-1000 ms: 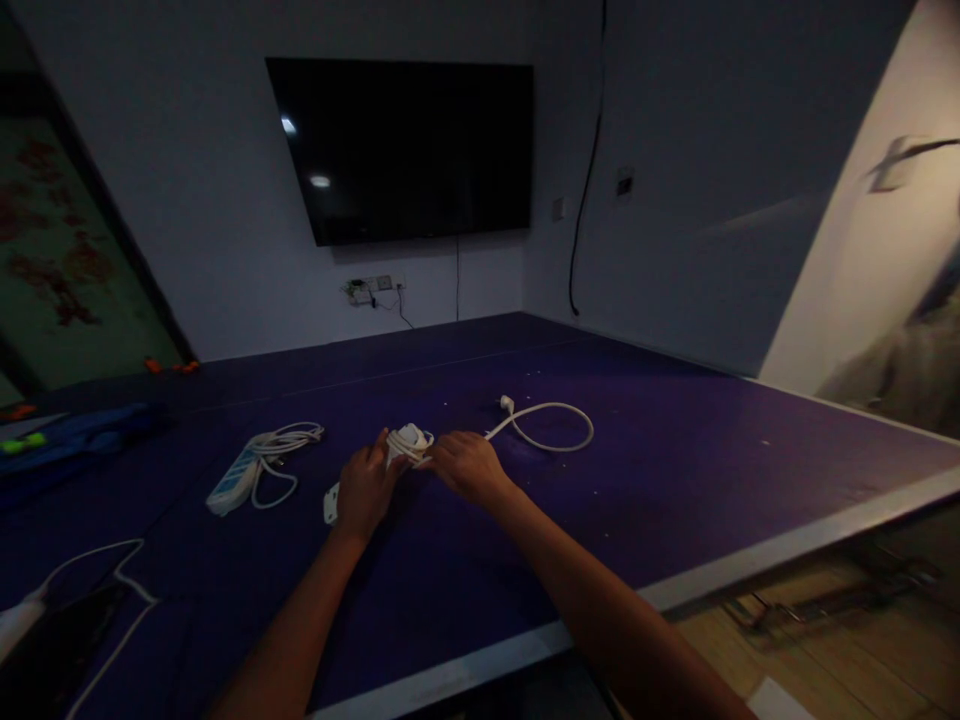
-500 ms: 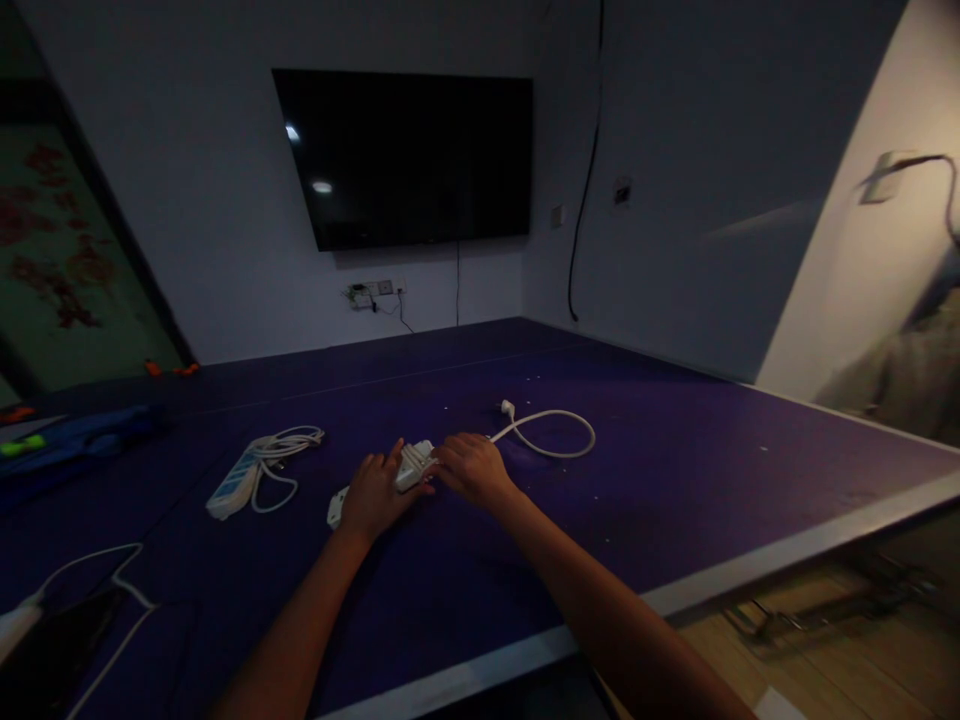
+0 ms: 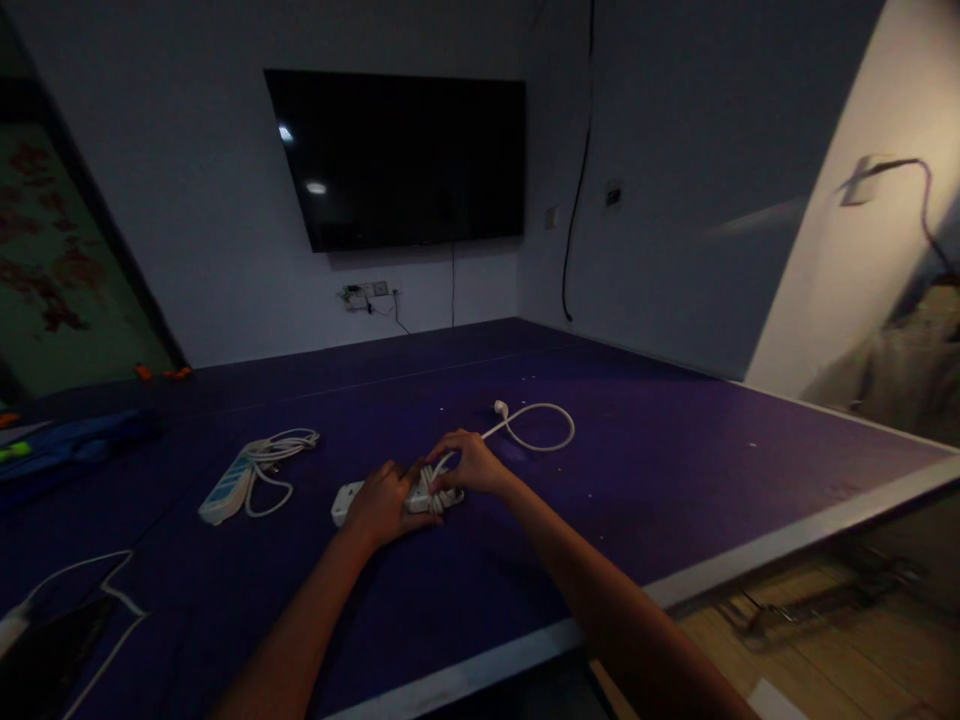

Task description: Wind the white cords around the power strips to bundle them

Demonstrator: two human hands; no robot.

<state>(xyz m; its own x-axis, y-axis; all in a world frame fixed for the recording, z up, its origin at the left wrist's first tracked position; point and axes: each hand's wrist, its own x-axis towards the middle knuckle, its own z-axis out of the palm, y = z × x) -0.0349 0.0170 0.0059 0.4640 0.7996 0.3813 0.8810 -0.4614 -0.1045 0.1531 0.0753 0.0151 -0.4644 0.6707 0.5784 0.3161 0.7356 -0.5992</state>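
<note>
A white power strip (image 3: pixel 346 500) lies on the dark blue table (image 3: pixel 675 470). My left hand (image 3: pixel 386 503) presses down on it, fingers closed over its body. Beside it, my right hand (image 3: pixel 469 466) is closed on the strip's white cord (image 3: pixel 437 470), which is wrapped in loops around the strip's right end. The rest of the cord (image 3: pixel 540 425) runs off to the right in a loose loop, and its plug (image 3: pixel 500 408) rests on the table.
A second white power strip (image 3: pixel 222 490) with its bundled cord lies to the left. Another white cable (image 3: pixel 82 572) and a dark object sit at the near left. Blue cloth (image 3: pixel 75 445) lies far left. The table's white edge (image 3: pixel 787 545) runs along the right, above a wooden floor.
The strip has been laid flat on the table from its raised position. My right hand has drawn cord in over the strip's end, and the free loop has shrunk.
</note>
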